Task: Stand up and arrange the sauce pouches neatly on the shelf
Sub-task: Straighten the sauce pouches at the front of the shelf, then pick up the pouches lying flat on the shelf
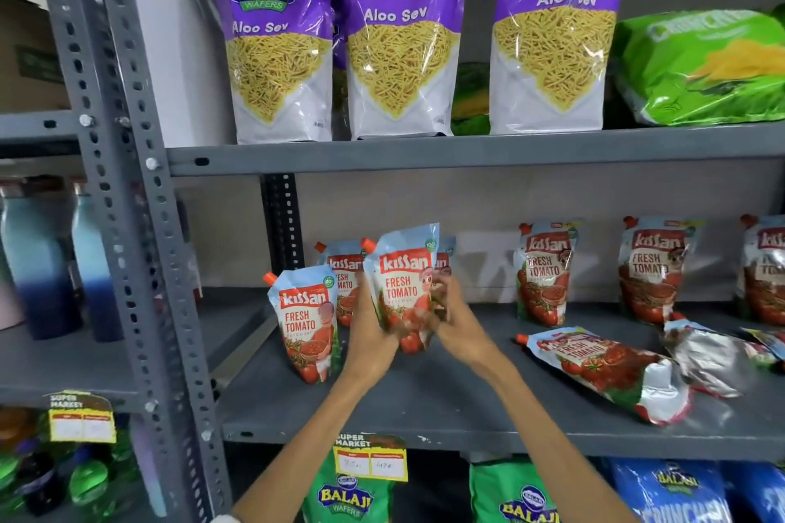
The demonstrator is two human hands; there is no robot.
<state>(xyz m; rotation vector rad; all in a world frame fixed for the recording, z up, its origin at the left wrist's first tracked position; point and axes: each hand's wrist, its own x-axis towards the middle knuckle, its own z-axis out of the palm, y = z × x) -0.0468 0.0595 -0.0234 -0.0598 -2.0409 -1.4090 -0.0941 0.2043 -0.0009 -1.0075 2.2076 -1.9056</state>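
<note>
Both my hands hold one upright ketchup pouch (402, 284) just above the grey middle shelf (424, 403). My left hand (370, 331) grips its lower left side and my right hand (452, 321) grips its right edge. Left of it another pouch (303, 321) stands near the shelf front. Two more pouches (345, 268) stand behind, partly hidden. At the back right, three pouches stand in a row, the nearest one (543, 272), a second (652, 268) and a third (764, 268) cut off by the frame. A pouch (603, 369) lies flat at the right, with a silver-backed pouch (709, 357) lying beyond it.
Purple Aloo Sev bags (399, 38) and a green snack bag (701, 64) fill the shelf above. Green and blue snack bags (522, 497) sit on the shelf below, with a price tag (370, 459) on the edge. A perforated grey upright (140, 225) stands left, with bottles (38, 259) beyond.
</note>
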